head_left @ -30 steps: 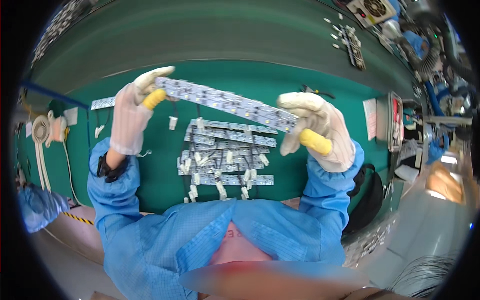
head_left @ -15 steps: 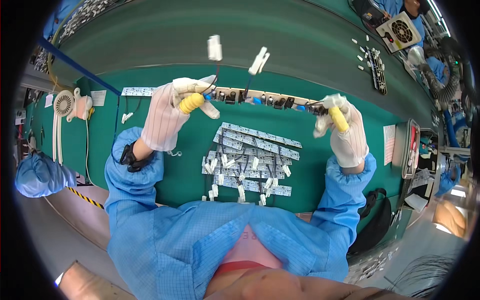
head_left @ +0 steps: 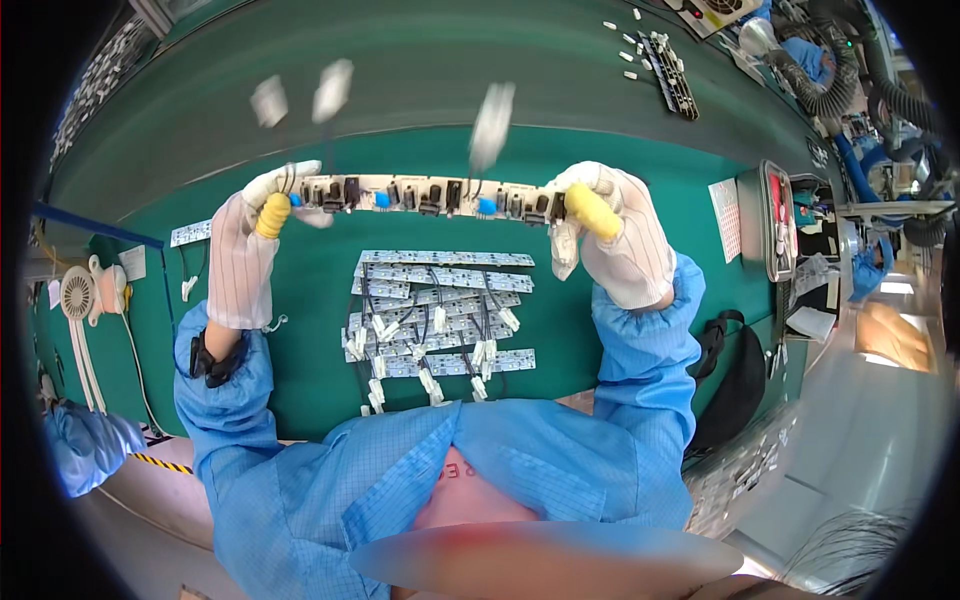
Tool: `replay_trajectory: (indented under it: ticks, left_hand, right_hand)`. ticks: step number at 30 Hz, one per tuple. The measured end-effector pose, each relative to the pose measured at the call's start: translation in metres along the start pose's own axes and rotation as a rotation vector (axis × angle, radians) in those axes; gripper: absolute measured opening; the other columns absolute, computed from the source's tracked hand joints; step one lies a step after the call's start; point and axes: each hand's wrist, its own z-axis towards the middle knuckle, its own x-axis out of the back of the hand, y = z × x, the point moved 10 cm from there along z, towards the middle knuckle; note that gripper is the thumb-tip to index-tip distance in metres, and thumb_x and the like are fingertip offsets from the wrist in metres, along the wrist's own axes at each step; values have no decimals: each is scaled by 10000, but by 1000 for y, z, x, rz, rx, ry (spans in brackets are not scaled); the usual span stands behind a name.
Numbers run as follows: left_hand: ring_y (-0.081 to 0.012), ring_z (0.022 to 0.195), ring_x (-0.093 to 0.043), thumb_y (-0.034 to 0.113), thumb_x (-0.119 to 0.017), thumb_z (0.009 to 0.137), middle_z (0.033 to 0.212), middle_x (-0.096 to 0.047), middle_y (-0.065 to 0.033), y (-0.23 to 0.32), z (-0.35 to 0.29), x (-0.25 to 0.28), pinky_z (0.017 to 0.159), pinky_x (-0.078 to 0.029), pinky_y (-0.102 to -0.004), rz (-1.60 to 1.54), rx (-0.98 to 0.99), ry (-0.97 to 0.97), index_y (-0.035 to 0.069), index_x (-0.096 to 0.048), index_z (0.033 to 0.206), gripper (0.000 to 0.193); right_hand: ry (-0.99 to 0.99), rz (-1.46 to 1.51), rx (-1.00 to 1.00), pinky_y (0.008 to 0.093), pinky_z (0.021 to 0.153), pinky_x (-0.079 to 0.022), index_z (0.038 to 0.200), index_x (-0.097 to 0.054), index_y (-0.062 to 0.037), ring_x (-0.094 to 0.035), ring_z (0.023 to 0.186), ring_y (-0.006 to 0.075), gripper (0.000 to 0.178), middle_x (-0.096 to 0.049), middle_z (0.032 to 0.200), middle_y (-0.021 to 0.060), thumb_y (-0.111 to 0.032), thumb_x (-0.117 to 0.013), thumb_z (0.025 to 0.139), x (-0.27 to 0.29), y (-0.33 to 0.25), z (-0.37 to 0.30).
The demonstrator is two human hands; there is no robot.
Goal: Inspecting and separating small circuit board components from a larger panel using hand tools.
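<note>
A long, narrow circuit board strip point(head_left: 415, 194) is held up nearly level between my hands, its dark parts and blue discs facing me. My left hand point(head_left: 248, 235), in a striped white glove with a yellow thumb cover, pinches the left end. At the right end, my right hand point(head_left: 622, 240), gloved the same way, grips the strip with curled fingers. White connectors point(head_left: 333, 90) on thin leads fly above the strip, blurred. Below it, on the green mat, lies a pile of LED board strips point(head_left: 445, 281) with leads and white plugs spread over them.
To the left are a short board strip point(head_left: 191, 233) and a small fan point(head_left: 78, 294). A metal tray point(head_left: 776, 222) and a printed sheet point(head_left: 725, 219) lie at right. Beyond the mat's far edge, a belt point(head_left: 420, 60) carries another board point(head_left: 668, 75) with loose white plugs.
Both hands have spread a little farther apart with the strip, which now lies more level. The loose connectors have swung, with three now up in the air. The whole view has shifted.
</note>
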Motion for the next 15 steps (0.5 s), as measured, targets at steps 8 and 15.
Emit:
replay_trajectory:
  ticks: [8, 15]
  left_hand:
    - [-181, 633, -650, 385, -397, 983, 817, -692, -96, 16, -10, 2, 699, -466, -291, 142, -203, -101, 6, -608, 1147, 464]
    - [-115, 840, -582, 291, -442, 990, 964, -634, -52, 8, -11, -13, 753, -448, -258, -336, -58, -166, 46, -465, 1298, 394]
  right_hand:
    - [-66, 84, 59, 242, 408, -403, 863, -547, 19, -503, 423, 137, 496, -550, 577, 66, -475, -590, 882, 3, 10, 0]
    - [63, 56, 6, 239, 623, -479, 1199, -480, 19, -585, 677, 132, 580, -576, 793, 56, -346, -712, 812, -13, 5, 3]
